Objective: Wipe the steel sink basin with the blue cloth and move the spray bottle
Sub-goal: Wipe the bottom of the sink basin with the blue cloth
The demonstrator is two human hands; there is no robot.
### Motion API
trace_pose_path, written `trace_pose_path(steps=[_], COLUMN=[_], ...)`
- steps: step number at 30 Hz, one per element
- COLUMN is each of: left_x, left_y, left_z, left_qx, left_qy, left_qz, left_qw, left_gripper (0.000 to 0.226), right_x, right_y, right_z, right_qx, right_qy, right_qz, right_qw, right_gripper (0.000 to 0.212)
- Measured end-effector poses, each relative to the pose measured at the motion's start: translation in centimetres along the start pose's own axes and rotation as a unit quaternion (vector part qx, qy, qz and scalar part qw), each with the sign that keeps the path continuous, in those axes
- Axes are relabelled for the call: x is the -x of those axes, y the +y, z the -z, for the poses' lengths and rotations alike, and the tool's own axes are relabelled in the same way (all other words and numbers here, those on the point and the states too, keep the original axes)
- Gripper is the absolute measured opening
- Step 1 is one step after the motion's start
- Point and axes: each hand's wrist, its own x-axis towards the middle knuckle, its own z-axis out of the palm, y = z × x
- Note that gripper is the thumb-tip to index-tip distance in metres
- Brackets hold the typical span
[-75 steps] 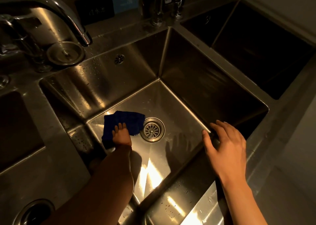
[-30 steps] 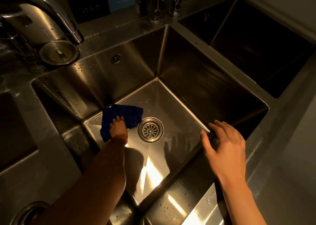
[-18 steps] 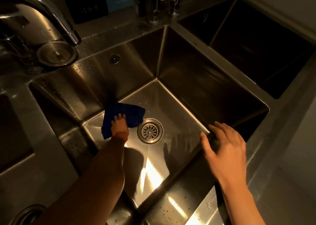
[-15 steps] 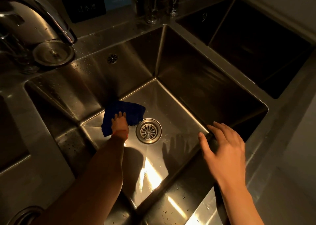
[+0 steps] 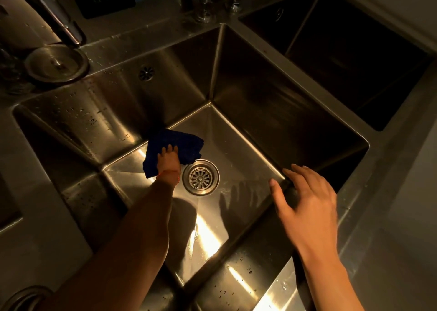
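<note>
Since a moment ago, my left hand (image 5: 168, 161) has nudged the crumpled blue cloth (image 5: 175, 148) toward twelve o'clock, fingers flat on it beside the round drain strainer (image 5: 201, 177). Right hand (image 5: 307, 199) hovers spread, empty. Square steel sink basin (image 5: 272, 111) floor lies open toward four o'clock; no spray bottle visible.

One cloth (image 5: 175, 147), two hands, one drain (image 5: 201, 177).

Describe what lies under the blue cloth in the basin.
The blue cloth lies on the steel basin floor beside the drain strainer, pressed by the left hand. The floor beneath it is covered, so unseen.
</note>
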Motion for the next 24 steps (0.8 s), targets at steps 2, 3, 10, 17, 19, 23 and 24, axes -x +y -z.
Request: trace_pose_path(steps=[2, 3, 10, 17, 19, 23, 24], left_x=[-0.1, -0.2, -0.1, 0.5, 0.8, 1.2, 1.4], left_y=[0.3, 0.5, 3.0, 5.6, 6.3, 7.8, 8.2], left_z=[0.0, 0.1, 0.2, 0.0, -0.2, -0.9, -1.2], left_qx=[-0.001, -0.003, -0.023, -0.041, -0.049, -0.045, -0.043], left_qy=[0.000, 0.000, -0.010, -0.026, -0.033, -0.036, -0.036], left_qz=[-0.004, -0.007, -0.055, -0.098, -0.116, -0.143, -0.149], left_qw=[1.000, 1.000, 0.998, 0.994, 0.991, 0.988, 0.987], left_gripper=[0.059, 0.058, 0.060, 0.067, 0.068, 0.062, 0.061], right_x=[0.0, 0.0, -0.1, -0.1, -0.1, -0.1, -0.1], right_y=[0.0, 0.0, 0.1, 0.2, 0.2, 0.2, 0.2], right_z=[0.0, 0.0, -0.1, -0.2, -0.3, -0.2, -0.2], right_qx=[-0.001, -0.004, 0.001, 0.003, 0.001, 0.000, -0.001], right_qy=[0.002, 0.004, 0.007, 0.017, 0.016, 0.012, 0.012], right_qz=[0.001, 0.001, 0.009, 0.012, 0.011, 0.013, 0.014], right_qw=[1.000, 1.000, 1.000, 1.000, 1.000, 1.000, 1.000], right_gripper=[0.050, 0.049, 0.050, 0.049, 0.049, 0.049, 0.049])
